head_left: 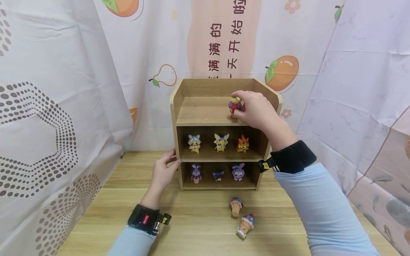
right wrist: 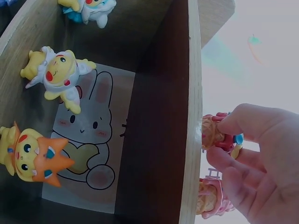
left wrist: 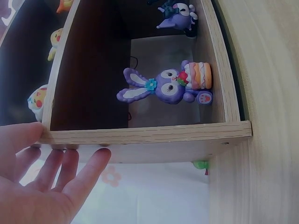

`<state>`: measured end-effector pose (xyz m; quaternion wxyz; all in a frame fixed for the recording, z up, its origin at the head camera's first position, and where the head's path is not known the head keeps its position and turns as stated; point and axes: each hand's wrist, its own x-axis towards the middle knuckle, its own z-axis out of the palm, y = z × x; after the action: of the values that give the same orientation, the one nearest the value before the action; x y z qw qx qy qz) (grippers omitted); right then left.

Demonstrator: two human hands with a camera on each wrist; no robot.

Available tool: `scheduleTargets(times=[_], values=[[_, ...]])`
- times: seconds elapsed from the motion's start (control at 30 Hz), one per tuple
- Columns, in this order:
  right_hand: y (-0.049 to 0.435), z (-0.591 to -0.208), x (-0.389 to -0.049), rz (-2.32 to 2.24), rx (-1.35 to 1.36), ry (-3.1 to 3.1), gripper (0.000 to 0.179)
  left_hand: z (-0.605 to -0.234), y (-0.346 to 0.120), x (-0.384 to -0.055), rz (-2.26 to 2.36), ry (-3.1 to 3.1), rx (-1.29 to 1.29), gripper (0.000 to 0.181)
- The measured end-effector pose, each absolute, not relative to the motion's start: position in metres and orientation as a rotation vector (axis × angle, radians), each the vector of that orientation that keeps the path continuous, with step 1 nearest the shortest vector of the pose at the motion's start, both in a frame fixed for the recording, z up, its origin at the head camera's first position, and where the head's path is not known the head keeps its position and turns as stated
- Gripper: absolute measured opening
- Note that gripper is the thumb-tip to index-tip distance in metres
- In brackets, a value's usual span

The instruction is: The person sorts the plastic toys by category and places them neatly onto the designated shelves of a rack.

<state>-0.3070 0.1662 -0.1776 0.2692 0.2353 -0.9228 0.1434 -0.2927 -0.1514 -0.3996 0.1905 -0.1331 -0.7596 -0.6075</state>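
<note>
My right hand (head_left: 257, 111) pinches a small cone-based figurine (head_left: 235, 106), red, blue and yellow, at the top shelf of a small wooden shelf unit (head_left: 205, 106). Its tan waffle-like base shows at the shelf's front edge in the right wrist view. Beside it there, a second cone-based figurine (right wrist: 209, 199) with pink trim stands below the fingers; in the head view the hand hides it. My left hand (head_left: 164, 170) touches the unit's left side panel with extended fingers, near the divider between the middle and bottom shelves.
On the middle shelf stand white-hooded (head_left: 194, 143), white-eared (head_left: 221, 142) and orange (head_left: 242, 143) yellow-faced figurines. Below are a purple rabbit (head_left: 196, 174), a small dark figurine (head_left: 218, 175) and a lilac figurine (head_left: 238, 172). Two cone-shaped figurines (head_left: 235, 207) (head_left: 245, 226) lie on the table.
</note>
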Motion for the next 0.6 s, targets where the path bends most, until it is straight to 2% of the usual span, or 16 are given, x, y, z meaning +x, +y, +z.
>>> scheduleTargets(times=[0.6], values=[[0.164,-0.1719,-0.3115,0.275,0.565,-2.572,0.05,-0.4011,-0.1514,-0.2935,-1.744,-2.108,-0.379,0.054]])
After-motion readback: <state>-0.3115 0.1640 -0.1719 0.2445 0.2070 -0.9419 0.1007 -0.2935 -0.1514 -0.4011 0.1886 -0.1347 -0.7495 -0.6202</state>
